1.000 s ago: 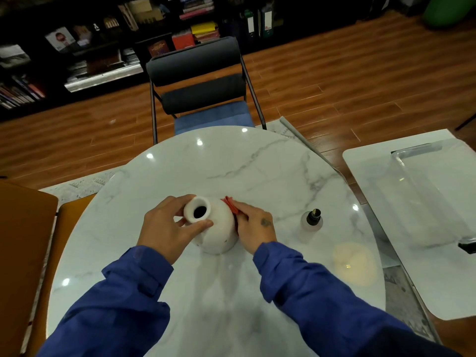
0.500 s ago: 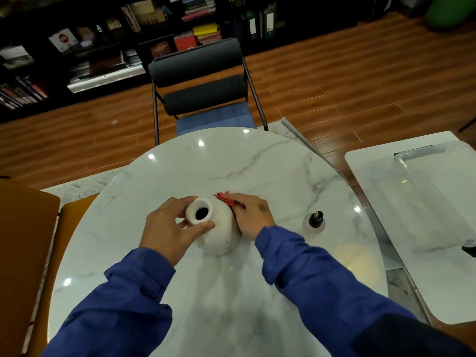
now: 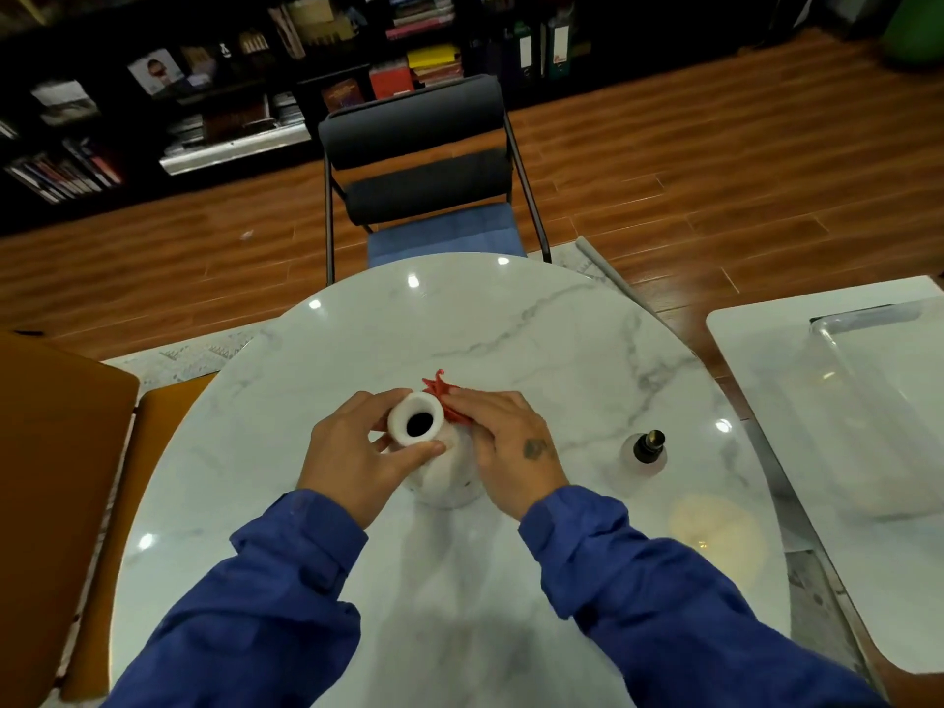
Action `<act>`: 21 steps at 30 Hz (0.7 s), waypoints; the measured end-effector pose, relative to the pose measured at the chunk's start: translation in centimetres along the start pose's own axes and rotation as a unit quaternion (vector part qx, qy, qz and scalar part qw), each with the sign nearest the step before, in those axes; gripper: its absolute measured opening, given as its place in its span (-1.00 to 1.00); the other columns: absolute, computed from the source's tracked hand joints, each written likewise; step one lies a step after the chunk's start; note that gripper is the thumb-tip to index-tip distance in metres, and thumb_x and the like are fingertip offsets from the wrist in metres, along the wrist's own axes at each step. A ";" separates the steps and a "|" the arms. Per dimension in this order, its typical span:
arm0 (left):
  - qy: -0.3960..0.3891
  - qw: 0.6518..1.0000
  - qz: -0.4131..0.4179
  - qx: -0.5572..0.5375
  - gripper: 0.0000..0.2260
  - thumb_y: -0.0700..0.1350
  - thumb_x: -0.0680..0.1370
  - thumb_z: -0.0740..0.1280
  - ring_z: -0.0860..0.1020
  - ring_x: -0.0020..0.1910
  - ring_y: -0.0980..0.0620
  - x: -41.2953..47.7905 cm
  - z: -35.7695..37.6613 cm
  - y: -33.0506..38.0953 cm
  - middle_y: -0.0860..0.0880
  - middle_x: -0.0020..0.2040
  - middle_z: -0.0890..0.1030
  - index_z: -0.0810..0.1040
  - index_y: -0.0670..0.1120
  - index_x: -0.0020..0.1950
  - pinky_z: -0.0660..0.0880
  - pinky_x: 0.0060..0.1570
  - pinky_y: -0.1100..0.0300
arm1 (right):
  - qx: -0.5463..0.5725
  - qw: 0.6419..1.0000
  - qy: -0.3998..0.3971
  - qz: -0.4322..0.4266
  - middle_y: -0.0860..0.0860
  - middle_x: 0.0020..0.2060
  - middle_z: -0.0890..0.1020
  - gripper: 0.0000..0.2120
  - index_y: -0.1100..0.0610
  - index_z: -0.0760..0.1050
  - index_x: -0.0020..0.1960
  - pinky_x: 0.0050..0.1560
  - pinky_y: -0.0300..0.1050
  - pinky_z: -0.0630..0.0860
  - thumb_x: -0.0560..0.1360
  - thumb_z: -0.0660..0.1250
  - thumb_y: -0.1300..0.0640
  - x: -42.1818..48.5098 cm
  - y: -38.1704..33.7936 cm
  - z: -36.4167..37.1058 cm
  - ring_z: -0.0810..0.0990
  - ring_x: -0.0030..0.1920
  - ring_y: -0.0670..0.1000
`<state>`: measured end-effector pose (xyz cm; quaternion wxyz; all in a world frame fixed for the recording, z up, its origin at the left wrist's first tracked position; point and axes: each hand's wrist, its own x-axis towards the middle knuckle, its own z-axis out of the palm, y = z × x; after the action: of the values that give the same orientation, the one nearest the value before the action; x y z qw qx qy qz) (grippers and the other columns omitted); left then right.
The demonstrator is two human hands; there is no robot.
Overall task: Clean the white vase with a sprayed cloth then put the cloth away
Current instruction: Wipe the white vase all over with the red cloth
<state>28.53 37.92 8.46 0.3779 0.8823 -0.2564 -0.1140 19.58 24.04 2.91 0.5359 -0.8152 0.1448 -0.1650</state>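
With left hand curled round white vase neck, gripping; with right hand, fingers nearly flat, pressing red cloth onto its one-o'clock shoulder. Spray bottle at three o'clock.

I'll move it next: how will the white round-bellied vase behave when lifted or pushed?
The white round-bellied vase looks ceramic: probably rigid, breakable. Its wide belly under a narrow neck suggests stability. On the glossy marble table it may slide; the left hand grips its neck.
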 end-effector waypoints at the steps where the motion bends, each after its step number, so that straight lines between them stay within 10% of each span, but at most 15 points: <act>1: 0.001 1.000 0.001 0.001 -0.54 -0.01 0.27 0.58 0.56 -0.03 0.21 0.0 0.0 0.0 0.13 -0.05 0.58 0.59 0.04 0.14 0.51 -0.18 0.50 | -0.013 0.999 -0.031 0.010 -0.26 0.26 0.55 -0.63 -0.12 0.51 0.31 0.27 -0.45 0.27 0.58 0.11 0.06 1.1 -0.2 0.0 0.38 0.23 -0.22; 11: 0.002 1.000 0.005 0.004 -0.57 -0.01 0.28 0.57 0.56 -0.03 0.19 0.0 0.1 -0.2 0.15 -0.06 0.57 0.58 0.08 0.12 0.48 -0.17 0.46 | -0.048 0.991 0.067 -0.108 -0.11 0.27 0.56 -0.67 0.06 0.56 0.28 0.32 -0.22 0.40 0.57 0.18 0.19 -3.3 3.4 0.2 0.46 0.27 -0.12; 21: 0.003 1.000 0.008 0.016 -0.54 0.00 0.27 0.57 0.56 -0.04 0.19 0.0 0.0 -0.3 0.12 -0.05 0.59 0.59 0.05 0.14 0.48 -0.17 0.45 | -0.041 0.998 -0.034 -0.040 -0.22 0.33 0.50 -0.64 -0.09 0.45 0.38 0.36 -0.36 0.26 0.64 0.15 0.15 0.4 0.9 -0.2 0.37 0.31 -0.18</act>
<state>28.66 38.04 8.28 0.3657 0.8864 -0.2641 -0.1044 19.81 23.33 2.19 0.4996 -0.8468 0.1007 -0.1520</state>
